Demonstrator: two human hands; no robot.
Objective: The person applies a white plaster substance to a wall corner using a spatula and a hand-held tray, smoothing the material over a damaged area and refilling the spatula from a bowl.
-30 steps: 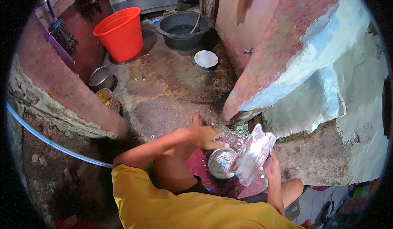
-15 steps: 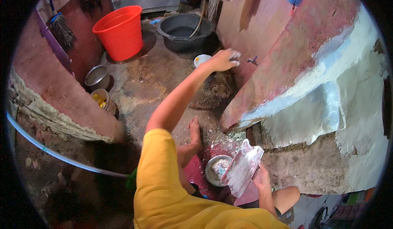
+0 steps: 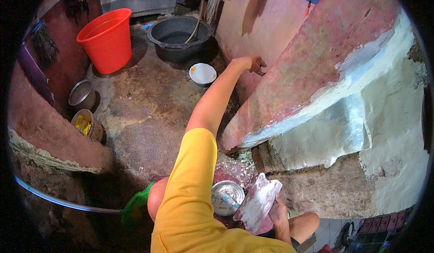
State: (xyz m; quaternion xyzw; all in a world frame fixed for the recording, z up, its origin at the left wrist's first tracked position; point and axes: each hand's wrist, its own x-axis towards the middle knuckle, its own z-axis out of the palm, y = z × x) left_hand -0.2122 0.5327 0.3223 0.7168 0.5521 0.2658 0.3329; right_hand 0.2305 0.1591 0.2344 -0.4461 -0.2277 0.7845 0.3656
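Note:
My left hand (image 3: 255, 65) reaches up to the right-hand pink wall (image 3: 248, 40), fingers curled over a small tap (image 3: 261, 73) that is mostly hidden behind them. My right hand (image 3: 278, 210) grips a flat, pale board (image 3: 257, 201) smeared with white material, held tilted at my lower right. Beside it, partly behind my left sleeve, a metal bowl (image 3: 219, 187) holds white paste and a tool with a light blue handle (image 3: 230, 199).
A red bucket (image 3: 106, 49), grey tub (image 3: 160, 49) with a hose (image 3: 199, 18), white plate (image 3: 202, 73), metal pot (image 3: 83, 100) and small bucket (image 3: 95, 128) sit on the floor. Pink walls flank me; a patched, white-plastered section (image 3: 330, 135) is at right.
My left hand has risen from beside the bowl, past the plate, to the tap on the wall. My right hand still holds the board low. The view has shifted.

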